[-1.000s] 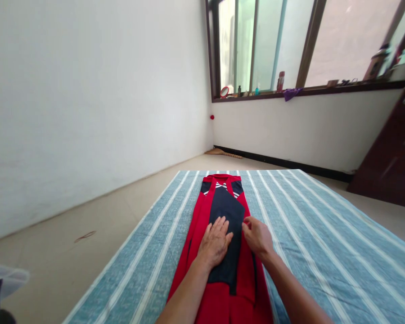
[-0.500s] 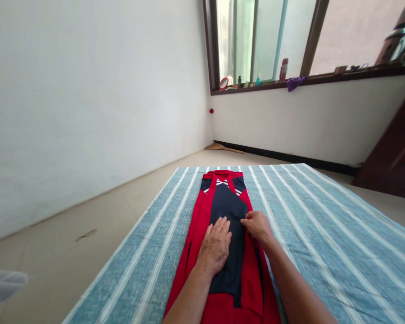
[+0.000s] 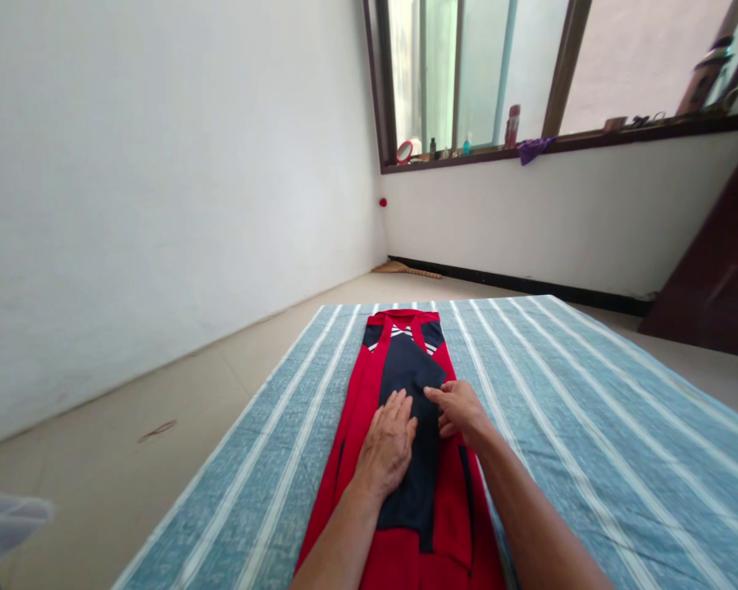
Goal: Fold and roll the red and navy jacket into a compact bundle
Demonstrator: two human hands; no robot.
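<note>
A red garment (image 3: 369, 393) with a navy panel (image 3: 409, 373) lies folded lengthwise into a long strip on a blue striped sheet (image 3: 559, 410). My left hand (image 3: 389, 442) rests flat on the navy panel, fingers stretched out and together. My right hand (image 3: 461, 407) sits just to its right at the navy panel's edge, fingers curled with the fingertips pressed on the fabric. Whether those fingers pinch the cloth or only press it is unclear. Both forearms reach in from the bottom edge.
The striped sheet covers a low surface on a tiled floor (image 3: 178, 393). White walls stand to the left and ahead. A window sill (image 3: 529, 147) holds bottles and small items. A dark wooden door (image 3: 719, 270) is at the right. A broom (image 3: 406, 269) lies by the far wall.
My right hand has slid left along the navy panel's edge toward my left hand. The left hand stays flat on the panel. The camera has shifted slightly.
</note>
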